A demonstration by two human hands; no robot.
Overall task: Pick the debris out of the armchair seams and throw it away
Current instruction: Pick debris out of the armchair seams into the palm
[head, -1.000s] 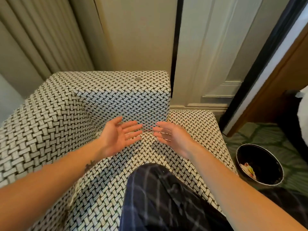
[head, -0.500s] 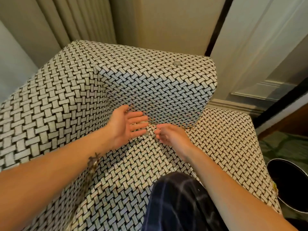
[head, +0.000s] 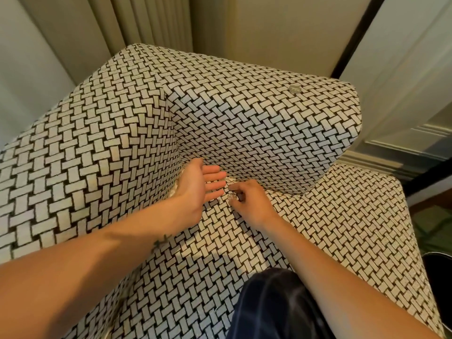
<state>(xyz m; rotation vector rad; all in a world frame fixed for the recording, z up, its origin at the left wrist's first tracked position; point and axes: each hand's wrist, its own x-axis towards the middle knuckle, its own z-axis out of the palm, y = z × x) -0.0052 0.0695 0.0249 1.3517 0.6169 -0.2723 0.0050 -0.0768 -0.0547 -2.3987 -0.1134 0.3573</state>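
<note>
The right hand (head: 249,204) pinches a clear scrap (head: 231,196) at the seat seam; the left hand (head: 195,189) fingers are spread. Next: lift it toward the bin (head: 440,263) at 4 o'clock.

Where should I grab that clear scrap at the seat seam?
Pinch the crinkled scrap by its exposed edge, coming from above, where the right hand already curls over it. It lies flat in the seam, so fingers need its raised wrinkle.

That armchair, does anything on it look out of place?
Yes. A small clear round bit sits on top of the armchair arm, far from both hands. Another clear, crinkly scrap is pinched in the right hand at the seam, with the left hand open beside it.
</note>
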